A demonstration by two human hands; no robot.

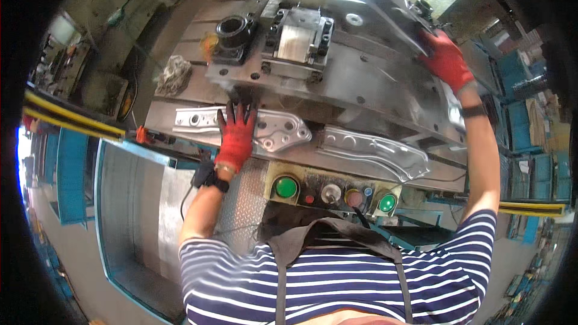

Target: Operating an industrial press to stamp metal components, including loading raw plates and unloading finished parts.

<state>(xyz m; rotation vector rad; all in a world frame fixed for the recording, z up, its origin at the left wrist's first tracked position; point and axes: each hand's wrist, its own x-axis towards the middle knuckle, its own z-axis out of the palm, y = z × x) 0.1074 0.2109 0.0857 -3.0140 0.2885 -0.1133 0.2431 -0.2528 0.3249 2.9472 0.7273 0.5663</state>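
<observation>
**Left hand (236, 135) on the left part (282, 131), right hand (447, 63) well away**

Beyond the panel (313, 182), far to its left, a crumpled rag (174, 75) lies by the bed (385, 84). The left part lies just beyond the panel's left end, lengthwise along the bed's near edge, likely for easy reach. The left hand seems to rest across it, grip spread apart rather than closed, perhaps steadying it. Farther beyond the panel stand a ring (233, 29) and a block (297, 42), seemingly fixed down against shifting. The right part (373, 146) lies beyond the panel's right half, nearly end to end with the left part but apart. Far beyond the panel's right end, the right hand is at a blurred strip (401, 21); I cannot tell whether its grip is clamped.
</observation>
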